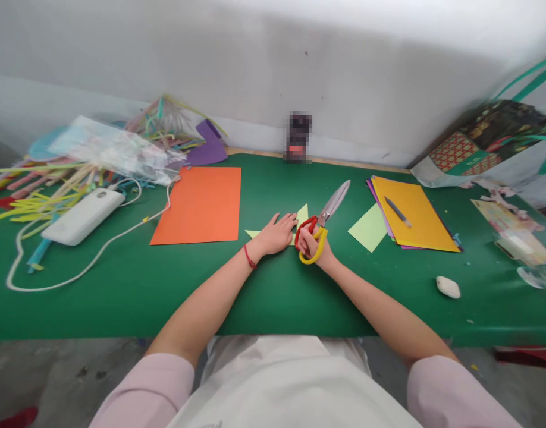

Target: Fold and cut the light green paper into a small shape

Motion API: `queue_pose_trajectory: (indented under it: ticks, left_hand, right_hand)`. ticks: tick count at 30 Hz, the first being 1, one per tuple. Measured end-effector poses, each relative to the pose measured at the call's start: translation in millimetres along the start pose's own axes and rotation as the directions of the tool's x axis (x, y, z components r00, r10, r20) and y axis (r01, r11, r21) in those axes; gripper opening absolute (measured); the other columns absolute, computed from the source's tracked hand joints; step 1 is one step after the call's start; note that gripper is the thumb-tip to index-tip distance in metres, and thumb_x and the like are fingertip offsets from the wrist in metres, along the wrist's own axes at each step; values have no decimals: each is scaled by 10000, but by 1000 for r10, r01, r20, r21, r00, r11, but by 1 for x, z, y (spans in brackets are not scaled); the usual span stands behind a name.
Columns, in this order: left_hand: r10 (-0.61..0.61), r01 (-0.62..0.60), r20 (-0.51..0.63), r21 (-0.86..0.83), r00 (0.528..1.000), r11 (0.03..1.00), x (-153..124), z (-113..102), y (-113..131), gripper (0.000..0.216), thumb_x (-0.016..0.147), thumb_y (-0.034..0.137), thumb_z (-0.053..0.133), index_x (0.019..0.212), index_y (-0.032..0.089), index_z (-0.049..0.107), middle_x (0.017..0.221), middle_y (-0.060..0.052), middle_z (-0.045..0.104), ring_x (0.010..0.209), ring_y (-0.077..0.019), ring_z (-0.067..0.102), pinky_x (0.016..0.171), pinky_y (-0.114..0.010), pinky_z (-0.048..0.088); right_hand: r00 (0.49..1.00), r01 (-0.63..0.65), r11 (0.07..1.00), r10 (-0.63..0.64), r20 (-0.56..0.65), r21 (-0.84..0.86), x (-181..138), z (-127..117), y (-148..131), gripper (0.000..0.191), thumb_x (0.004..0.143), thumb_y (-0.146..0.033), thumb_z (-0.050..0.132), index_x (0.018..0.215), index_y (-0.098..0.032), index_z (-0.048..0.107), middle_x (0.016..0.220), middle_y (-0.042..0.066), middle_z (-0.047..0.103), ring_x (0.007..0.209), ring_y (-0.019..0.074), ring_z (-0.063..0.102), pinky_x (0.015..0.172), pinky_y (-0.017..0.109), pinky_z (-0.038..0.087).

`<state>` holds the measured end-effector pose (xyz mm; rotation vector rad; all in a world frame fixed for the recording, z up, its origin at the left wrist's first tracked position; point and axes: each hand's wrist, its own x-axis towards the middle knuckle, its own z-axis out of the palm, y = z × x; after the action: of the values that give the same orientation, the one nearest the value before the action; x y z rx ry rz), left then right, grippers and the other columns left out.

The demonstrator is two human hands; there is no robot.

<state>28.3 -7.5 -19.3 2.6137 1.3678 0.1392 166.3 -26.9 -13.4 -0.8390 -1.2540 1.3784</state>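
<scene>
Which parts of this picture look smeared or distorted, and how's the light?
In the head view, the scissors look fairly crisp; also in the head view, the plastic bag at left and shopping bag at right are smeared, and a dark thing by the wall is pixelated; head view lighting looks soft.

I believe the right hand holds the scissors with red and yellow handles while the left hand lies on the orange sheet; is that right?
Not quite: the head view shows the left hand lying on the light green paper, not on the orange sheet. The right hand does hold the scissors.
</scene>
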Motion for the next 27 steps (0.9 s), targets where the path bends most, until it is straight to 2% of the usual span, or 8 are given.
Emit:
queue_pose_trajectory:
  ticks: [4, 9, 13, 17, 23, 27]
  left_hand:
    - [-2, 2, 12, 4, 1000, 1000, 1, 0, 0, 462, 923, 187, 266, 1363, 99, 377, 1515, -133, 300, 1411, -212, 243, 1149, -441, 162]
    - [4, -4, -3, 7, 1000, 1000, 1, 1, -2, 463, 922, 187, 265, 1362, 99, 376, 1512, -136, 306, 1413, -211, 238, 1147, -443, 166]
    - [15, -15, -19, 4, 1000, 1000, 0, 2, -2, 469, 906, 166, 264, 1355, 98, 382, 1508, -143, 311, 1406, -213, 257, 1143, -447, 174]
    - [18, -18, -30, 9, 999, 1000, 0, 3, -2, 463, 904, 168, 270, 1345, 102, 396, 1510, -143, 309, 1406, -218, 257, 1141, -455, 178]
    - [21, -21, -29, 1, 999, 1000, 1, 4, -4, 458, 907, 179, 271, 1342, 119, 400, 1511, -131, 312, 1402, -216, 269, 1145, -450, 173]
    - [29, -29, -48, 1, 998, 1000, 0, 4, -5, 461, 900, 174, 270, 1338, 122, 403, 1511, -128, 312, 1400, -215, 273, 1141, -458, 182]
  right_hand:
    - [1000, 4, 1000, -4, -13, 1, -1, 2, 3, 414, 751, -498, 618, 607, -235, 333, 360, -115, 343, 269, 52, 325, 304, 194, 271]
    - [999, -21, 999, 22, 25, -26, -1, 2, -5, 423, 738, -495, 633, 591, -233, 334, 357, -111, 346, 267, 53, 331, 304, 194, 266]
    - [999, 47, 997, -47, -13, -55, 5, -1, -10, 448, 779, -486, 590, 536, -233, 312, 355, -91, 336, 284, 57, 345, 311, 201, 283]
    - [999, 3, 996, -6, -32, -84, 9, -5, -6, 481, 752, -512, 606, 509, -237, 295, 326, -90, 322, 263, 61, 333, 297, 204, 273]
    - [997, 53, 997, -56, -51, -58, 12, -9, -7, 474, 759, -505, 605, 494, -229, 325, 334, -80, 345, 273, 58, 337, 300, 199, 284]
    - [999, 3, 1000, -3, -36, -17, 15, -8, -4, 491, 717, -526, 634, 491, -230, 314, 314, -90, 327, 252, 55, 323, 289, 195, 269]
